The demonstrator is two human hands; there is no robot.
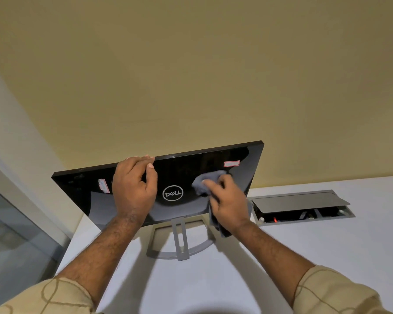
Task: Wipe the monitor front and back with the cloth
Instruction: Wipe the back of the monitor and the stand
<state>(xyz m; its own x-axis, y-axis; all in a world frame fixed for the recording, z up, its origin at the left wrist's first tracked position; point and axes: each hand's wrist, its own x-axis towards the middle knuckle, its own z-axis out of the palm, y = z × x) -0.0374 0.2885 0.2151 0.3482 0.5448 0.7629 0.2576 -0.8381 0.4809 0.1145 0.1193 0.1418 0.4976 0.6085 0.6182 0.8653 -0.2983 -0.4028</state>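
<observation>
A glossy black monitor (182,175) stands with its back toward me, a round logo at its middle, on a grey stand (179,241). My left hand (133,189) grips the monitor's top edge, fingers curled over it, thumb on the back. My right hand (227,200) holds a grey cloth (204,180) bunched against the back panel, right of the logo. A dark tail of the cloth hangs below that hand. The screen side is hidden.
The monitor stands on a white desk (304,257) against a yellow wall (191,75). A grey cable box (302,206) with its lid raised is set into the desk on the right. A glass partition (14,234) runs along the left edge.
</observation>
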